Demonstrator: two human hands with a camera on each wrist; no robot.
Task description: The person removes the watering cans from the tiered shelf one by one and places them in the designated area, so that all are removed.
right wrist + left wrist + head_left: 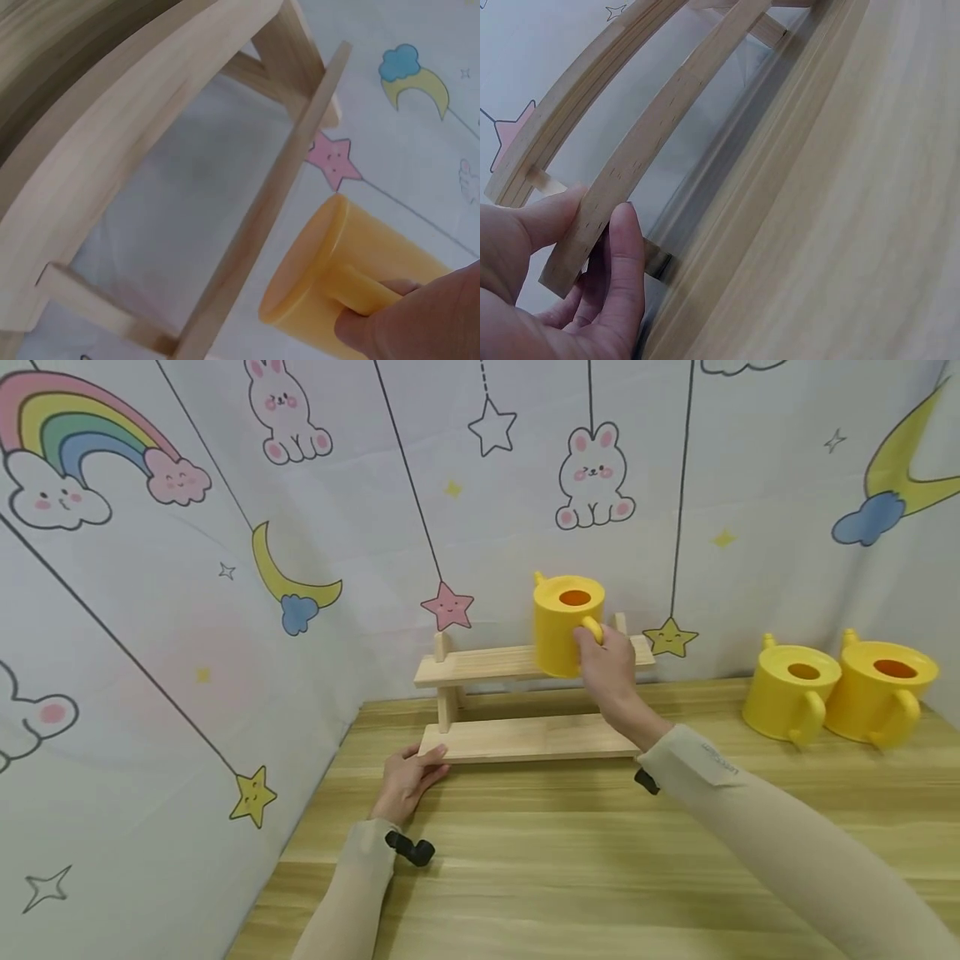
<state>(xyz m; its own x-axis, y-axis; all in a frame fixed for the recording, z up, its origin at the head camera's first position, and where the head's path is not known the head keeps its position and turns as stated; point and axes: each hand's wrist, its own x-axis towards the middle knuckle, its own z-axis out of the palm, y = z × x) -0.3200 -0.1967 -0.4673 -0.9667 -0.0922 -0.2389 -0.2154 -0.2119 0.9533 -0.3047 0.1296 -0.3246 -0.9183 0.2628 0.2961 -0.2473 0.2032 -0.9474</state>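
A yellow watering can (557, 631) is upright at the upper board of a two-tier wooden shelf (487, 663). My right hand (609, 670) grips it by the handle, thumb and fingers curled round; the right wrist view shows the can's base (300, 262) beside the upper board's edge. At the shelf's left end, my left hand (405, 783) holds the lower board (622, 172), thumb on top and fingers beneath it.
Two more yellow watering cans, one (787, 693) left of the other (873, 693), stand close together on the wooden table (570, 868) at the right. Behind the shelf hangs a white cloth (360, 468) printed with rabbits, stars and moons.
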